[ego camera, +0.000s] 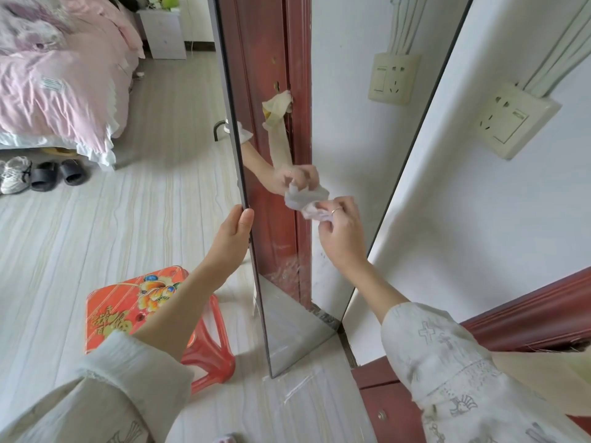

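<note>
Bed: upper left of the frame, I see a pink quilt [57, 84] lying rumpled, with slippers [59, 174] on the floor below it.
Stool: lower left, a red plastic stool [128, 302] stands just beside the mirror's foot.
Left hand: centre frame, my read is the left hand [232, 233] grasping the mirror's left rim, thumb at the front.
Mirror: the mirror [345, 139] stands upright on the floor against the white wall.
Tissue: a crumpled white tissue [305, 199], mid-frame, is touching the glass.
Right hand: the right hand [342, 238] has its fingers curled round the tissue, pinching it tight.
Socket: right of frame, a wall socket [515, 119] sits well apart from the hand.
</note>
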A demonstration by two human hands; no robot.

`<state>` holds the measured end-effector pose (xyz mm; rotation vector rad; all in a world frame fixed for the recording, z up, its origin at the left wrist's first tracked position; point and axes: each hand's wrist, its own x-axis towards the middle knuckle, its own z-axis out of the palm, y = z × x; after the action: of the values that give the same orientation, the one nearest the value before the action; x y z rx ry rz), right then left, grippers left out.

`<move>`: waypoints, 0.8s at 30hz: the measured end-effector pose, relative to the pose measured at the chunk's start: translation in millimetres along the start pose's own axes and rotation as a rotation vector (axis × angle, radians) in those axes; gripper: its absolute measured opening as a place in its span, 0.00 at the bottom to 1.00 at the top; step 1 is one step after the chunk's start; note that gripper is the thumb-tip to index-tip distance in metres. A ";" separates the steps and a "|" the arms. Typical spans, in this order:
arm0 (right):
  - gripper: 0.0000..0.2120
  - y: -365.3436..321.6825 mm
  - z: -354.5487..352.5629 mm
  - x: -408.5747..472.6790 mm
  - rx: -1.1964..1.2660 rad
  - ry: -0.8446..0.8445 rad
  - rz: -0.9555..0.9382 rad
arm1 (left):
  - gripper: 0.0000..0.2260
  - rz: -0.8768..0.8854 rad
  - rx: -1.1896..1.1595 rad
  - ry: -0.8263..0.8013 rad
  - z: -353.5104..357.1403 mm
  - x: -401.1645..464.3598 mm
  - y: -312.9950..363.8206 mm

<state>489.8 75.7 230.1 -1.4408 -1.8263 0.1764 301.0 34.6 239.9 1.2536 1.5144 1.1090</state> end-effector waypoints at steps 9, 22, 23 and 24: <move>0.08 10.7 55.3 -30.2 -0.024 0.002 -0.010 | 0.12 -0.021 0.023 -0.003 9.5 -1.6 -25.9; 0.13 -17.1 45.8 -33.4 0.098 0.131 -0.089 | 0.14 -0.013 -0.053 -0.039 4.6 -3.9 -28.1; 0.13 -21.9 47.6 -31.6 0.098 0.144 -0.119 | 0.14 -0.004 -0.057 -0.044 4.8 -4.5 -28.6; 0.12 -23.2 52.6 -33.2 0.085 0.141 -0.152 | 0.13 0.009 -0.058 -0.049 5.2 -4.0 -29.3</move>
<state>439.7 56.9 190.8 -1.2197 -1.7823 0.0725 299.8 28.3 210.6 1.2402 1.4324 1.1122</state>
